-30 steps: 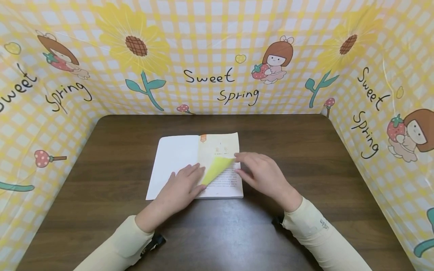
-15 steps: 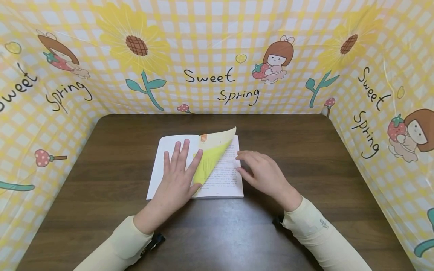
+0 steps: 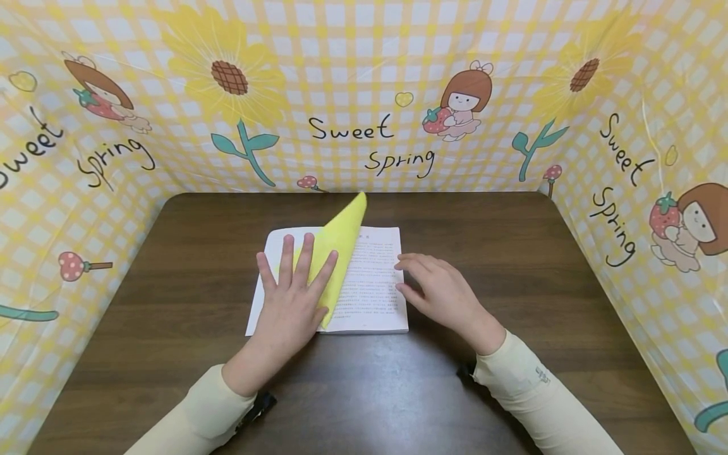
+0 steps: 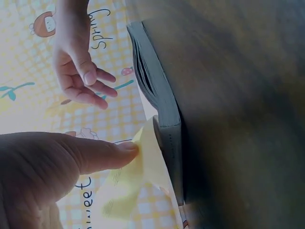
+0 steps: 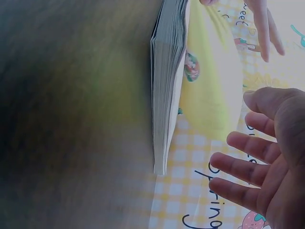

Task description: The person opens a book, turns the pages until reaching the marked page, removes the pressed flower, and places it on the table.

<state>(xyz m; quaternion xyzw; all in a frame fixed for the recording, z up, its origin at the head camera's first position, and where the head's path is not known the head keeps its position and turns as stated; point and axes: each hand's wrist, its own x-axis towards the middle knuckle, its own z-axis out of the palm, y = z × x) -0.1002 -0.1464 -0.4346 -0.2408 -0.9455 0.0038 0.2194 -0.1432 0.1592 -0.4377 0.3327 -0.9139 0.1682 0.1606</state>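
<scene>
An open paperback book (image 3: 372, 281) lies on the table, its right page covered in printed text. A bright yellow leaf (image 3: 343, 243) stands partly raised near the spine, its top corner pointing up and away. My left hand (image 3: 290, 303) is spread over the leaf and the left page, fingers straight and apart. In the left wrist view the thumb (image 4: 107, 155) lies straight against the leaf close to the spine. At the book's right edge is my right hand (image 3: 443, 294), fingers loosely bent. The right wrist view shows nothing between those fingers (image 5: 238, 169).
The dark wooden table (image 3: 170, 265) extends around the book on all sides. A yellow checked cloth (image 3: 352, 63) with flower and cartoon prints rises behind the table and along both sides. Dark straps (image 3: 258, 407) sit at the wrists.
My left hand has opened out and moved left, and the yellow leaf has swung from the right page over toward the left, uncovering the text page. The right hand has barely moved.
</scene>
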